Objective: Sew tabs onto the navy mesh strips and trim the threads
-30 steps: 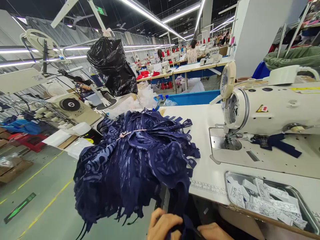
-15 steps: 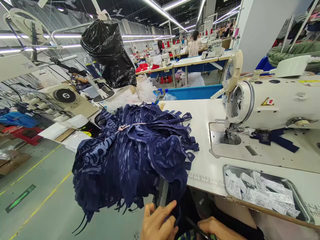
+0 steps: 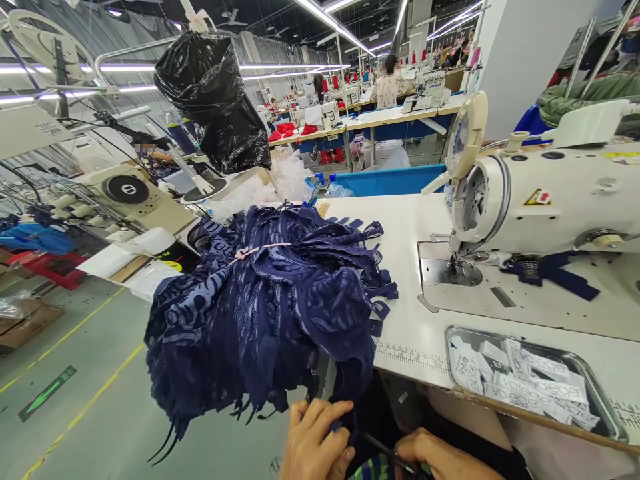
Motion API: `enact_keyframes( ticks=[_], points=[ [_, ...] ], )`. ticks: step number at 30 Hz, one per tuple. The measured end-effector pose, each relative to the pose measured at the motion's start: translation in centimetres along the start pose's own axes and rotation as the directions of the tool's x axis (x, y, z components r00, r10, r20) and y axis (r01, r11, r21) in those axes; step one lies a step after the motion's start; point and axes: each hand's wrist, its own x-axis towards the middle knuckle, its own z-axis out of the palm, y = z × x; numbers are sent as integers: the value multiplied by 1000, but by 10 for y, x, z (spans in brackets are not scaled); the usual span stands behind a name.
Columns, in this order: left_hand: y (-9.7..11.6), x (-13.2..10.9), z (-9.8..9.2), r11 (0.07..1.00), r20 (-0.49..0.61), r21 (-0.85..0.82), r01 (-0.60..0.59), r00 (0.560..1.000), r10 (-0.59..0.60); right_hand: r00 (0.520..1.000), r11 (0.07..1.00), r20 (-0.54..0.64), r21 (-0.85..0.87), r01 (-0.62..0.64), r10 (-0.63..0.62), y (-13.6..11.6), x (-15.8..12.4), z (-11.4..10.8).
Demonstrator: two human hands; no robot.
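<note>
A big bundle of navy lace bras [image 3: 260, 313], tied across with a thin pale pink strip [image 3: 245, 253], lies over the left edge of the white sewing table and hangs down. At the bottom of the frame my left hand [image 3: 320, 440] pinches the lower end of a navy bra [image 3: 353, 367] that trails from the bundle's right side. My right hand [image 3: 443, 457] is closed around dark scissors [image 3: 383, 447], whose blades point left toward the fabric by my left fingers. The exact spot where the blades end is hard to see.
The sewing machine [image 3: 545, 200] stands on the right of the table, with navy fabric strips [image 3: 565, 277] under its arm. A metal tray [image 3: 607, 413] of white printed labels sits at the front edge. A black plastic bag [image 3: 215, 107] hangs at upper left. Co-workers sit farther back.
The view has tilted slightly. My left fingers have shifted a little on the fabric, and the scissors stay in my right hand. The bundle rests where it was.
</note>
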Motion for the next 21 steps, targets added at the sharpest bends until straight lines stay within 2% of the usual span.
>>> enact_keyframes(
  ticks=[4,9,12,17,21],
  points=[
    [-5,-9,6,999,35,52,7,999,-9,999,997,31,-74,-12,14,-8,9,2],
    [-13,-24,18,997,-61,70,-41,997,45,985,995,172,-93,36,-20,-14,22,0],
    [-16,-29,20,995,-39,82,-64,997,68,972,990,236,-135,51,-18,-12,31,0],
    [-19,-30,14,989,60,115,-91,995,84,993,957,122,-290,29,7,-24,37,-4],
    [-26,-32,8,980,156,121,-155,978,136,992,950,128,-312,25,16,-33,39,-9]
  ],
)
